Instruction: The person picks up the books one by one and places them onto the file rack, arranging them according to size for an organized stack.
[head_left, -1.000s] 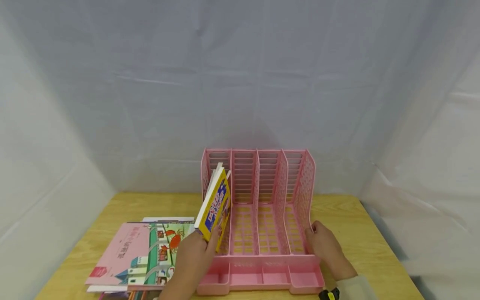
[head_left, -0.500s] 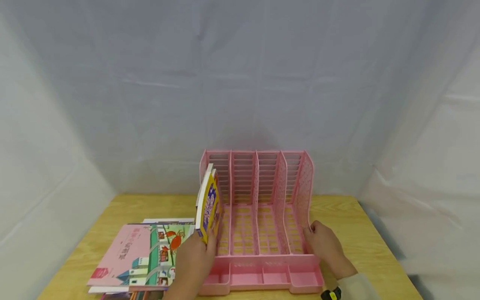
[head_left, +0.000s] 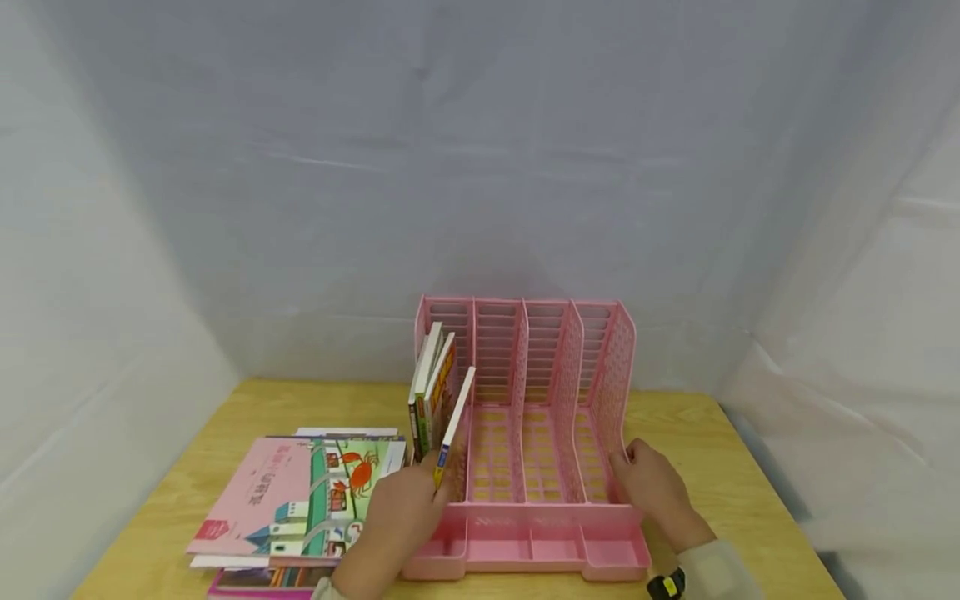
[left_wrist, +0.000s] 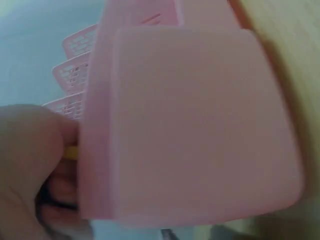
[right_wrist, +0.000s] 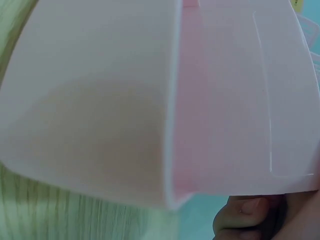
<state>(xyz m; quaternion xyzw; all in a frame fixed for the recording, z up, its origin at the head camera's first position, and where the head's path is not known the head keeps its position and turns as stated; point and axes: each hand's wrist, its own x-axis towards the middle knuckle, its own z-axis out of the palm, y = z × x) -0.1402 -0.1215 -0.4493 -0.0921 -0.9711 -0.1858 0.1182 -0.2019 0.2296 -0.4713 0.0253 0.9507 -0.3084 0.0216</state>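
My left hand (head_left: 405, 504) holds a thin book (head_left: 459, 410) with a yellow and blue spine, at the left compartment of the pink file rack (head_left: 555, 518). This book leans to the right, its white edge upward. Just left of it, several books (head_left: 430, 392) stand almost upright, close together in the same compartment. A sliver of yellow shows between thumb and fingers in the left wrist view. My right hand (head_left: 651, 483) grips the rack's right side panel (head_left: 617, 383) near its lower front. In the right wrist view those fingers (right_wrist: 242, 212) curl by the panel's edge, partly hidden.
A stack of picture books lies flat on the wooden table (head_left: 738, 492) left of the rack; a pink and green cover (head_left: 303, 500) with a red crab is on top. The rack has small front trays (head_left: 498, 550). Behind the table hangs a pale grey sheet (head_left: 525, 167).
The books at my left hand first swing left. Then the yellow-spined book parts from the others and tips right, while they stay standing at the left. My right hand keeps its place on the rack.
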